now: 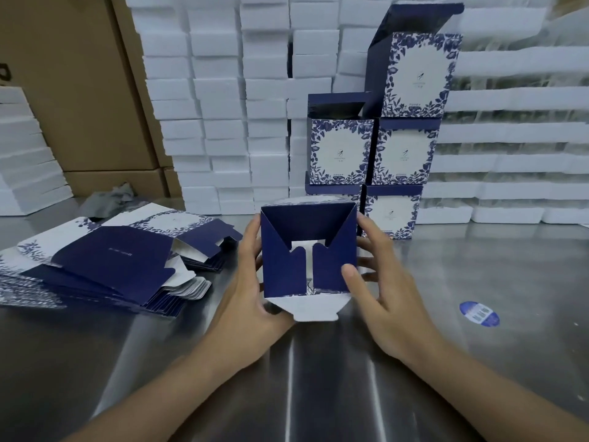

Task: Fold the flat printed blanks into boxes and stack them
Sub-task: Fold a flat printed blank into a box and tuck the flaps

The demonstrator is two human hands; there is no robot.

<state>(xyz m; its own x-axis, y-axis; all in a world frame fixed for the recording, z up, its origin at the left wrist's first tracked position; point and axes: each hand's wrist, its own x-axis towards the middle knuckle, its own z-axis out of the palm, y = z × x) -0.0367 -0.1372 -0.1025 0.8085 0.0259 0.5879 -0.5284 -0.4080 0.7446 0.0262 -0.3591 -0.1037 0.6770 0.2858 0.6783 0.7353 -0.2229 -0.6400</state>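
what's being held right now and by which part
A half-folded box, between both hands: the left hand grips its left wall, the right hand its right wall, with the thumb on the front flap.

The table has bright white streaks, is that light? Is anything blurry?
Head view: yes, that is glare on the shiny metal table; the right hand looks slightly smeared; the foam rows bow near the right edge from the wide lens.

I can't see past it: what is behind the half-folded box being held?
Finished printed boxes stacked in two columns, with a wall of white foam blocks behind them. The half-folded box covers most of the left column's bottom box.
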